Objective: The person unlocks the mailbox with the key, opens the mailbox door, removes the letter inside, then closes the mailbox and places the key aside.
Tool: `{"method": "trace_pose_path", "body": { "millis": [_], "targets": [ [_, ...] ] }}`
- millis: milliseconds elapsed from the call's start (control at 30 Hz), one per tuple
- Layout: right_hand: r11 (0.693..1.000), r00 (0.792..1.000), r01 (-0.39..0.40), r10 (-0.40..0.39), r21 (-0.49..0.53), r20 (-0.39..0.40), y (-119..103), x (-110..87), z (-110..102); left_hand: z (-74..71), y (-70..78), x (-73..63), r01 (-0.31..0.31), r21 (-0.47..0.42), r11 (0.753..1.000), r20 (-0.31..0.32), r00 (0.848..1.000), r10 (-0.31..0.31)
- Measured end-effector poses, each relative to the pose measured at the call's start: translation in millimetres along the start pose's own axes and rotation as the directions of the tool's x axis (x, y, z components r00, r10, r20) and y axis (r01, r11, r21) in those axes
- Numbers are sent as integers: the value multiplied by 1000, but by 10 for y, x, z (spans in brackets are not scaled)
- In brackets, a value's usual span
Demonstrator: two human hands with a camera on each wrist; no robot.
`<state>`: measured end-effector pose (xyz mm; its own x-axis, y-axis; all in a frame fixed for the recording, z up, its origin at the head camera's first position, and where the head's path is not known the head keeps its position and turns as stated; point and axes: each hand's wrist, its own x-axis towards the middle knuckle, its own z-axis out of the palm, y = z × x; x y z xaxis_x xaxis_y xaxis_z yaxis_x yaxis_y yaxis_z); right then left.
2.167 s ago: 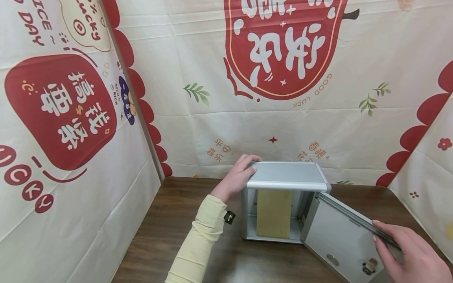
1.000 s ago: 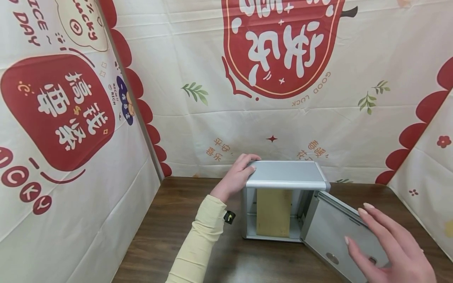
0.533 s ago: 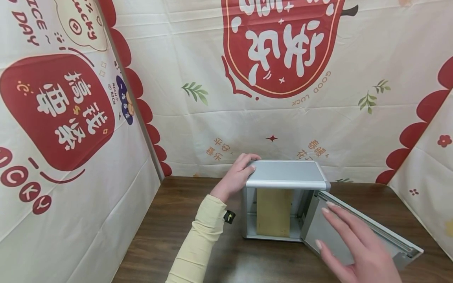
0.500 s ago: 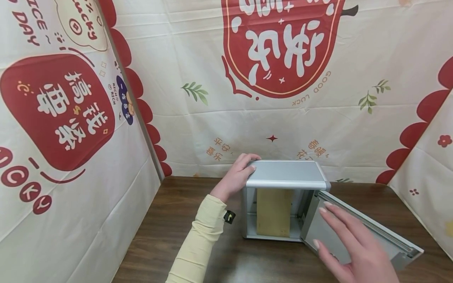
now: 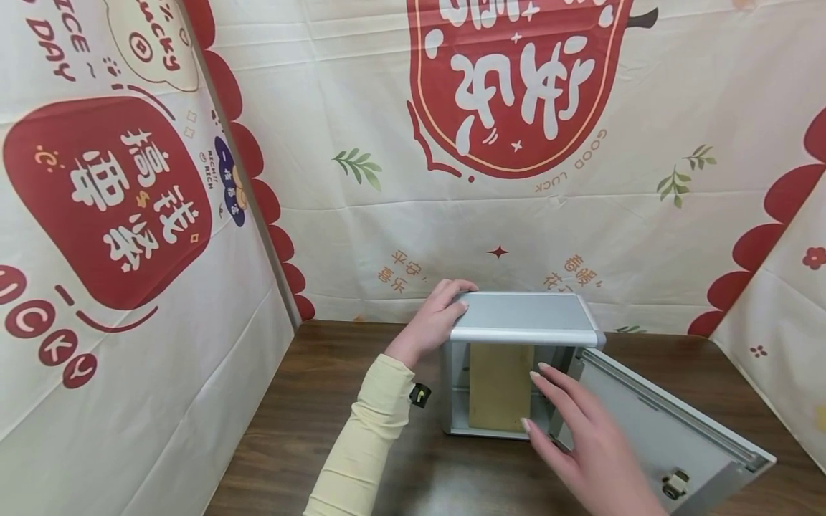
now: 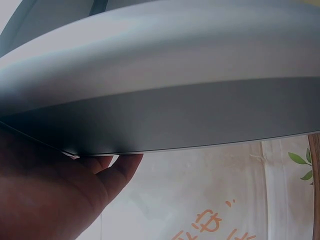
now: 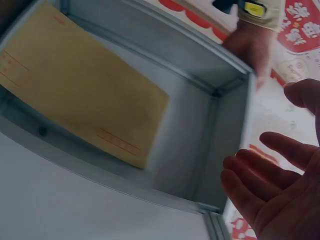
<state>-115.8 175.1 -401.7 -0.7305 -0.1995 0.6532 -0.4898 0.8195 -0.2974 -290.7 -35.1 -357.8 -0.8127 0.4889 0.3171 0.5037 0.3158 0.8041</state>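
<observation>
A grey metal lockable box [image 5: 525, 312] stands on the table with its front door [image 5: 665, 416] swung out to the right. Inside it a brown kraft envelope [image 5: 500, 387] stands upright; the right wrist view shows red print lines on that envelope [image 7: 90, 90]. My left hand [image 5: 434, 322] grips the box's top left edge, thumb on top; in the left wrist view the fingertips of this hand [image 6: 55, 190] curl past the edge. In front of the box opening is my right hand [image 5: 584, 437], fingers spread and holding nothing, fingertips overlapping the envelope's right side in the head view.
On the door's inner face sits a lock [image 5: 675, 484]. The brown wooden table [image 5: 310, 430] extends to the left of the box. Printed cloth walls [image 5: 361, 244] close in the back and sides. A black wristband device [image 5: 419, 395] is on the left wrist.
My right hand has let go of the door's edge and moved left across the door to the box opening. The left hand stays on the box, and the door stays swung out.
</observation>
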Motion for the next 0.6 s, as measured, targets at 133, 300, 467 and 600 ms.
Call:
{"method": "trace_pose_path", "body": {
  "millis": [133, 300, 467, 600],
  "targets": [
    [999, 999, -32, 32, -6, 33, 60, 32, 144, -2, 1, -10, 5, -5, 1000, -5, 1000, -5],
    [996, 993, -93, 93, -8, 74, 107, 46, 297, -3, -14, -11, 12, -7, 1000, -1, 1000, -12],
    [992, 990, -124, 124, -6, 71, 158, 60, 427, -9, -21, -14, 16, -8, 1000, -3, 1000, -16],
    [988, 985, -152, 153, -19, 86, 212, 53, 509, -7, -9, -11, 13, 0, 1000, 1, 1000, -13]
  ]
}}
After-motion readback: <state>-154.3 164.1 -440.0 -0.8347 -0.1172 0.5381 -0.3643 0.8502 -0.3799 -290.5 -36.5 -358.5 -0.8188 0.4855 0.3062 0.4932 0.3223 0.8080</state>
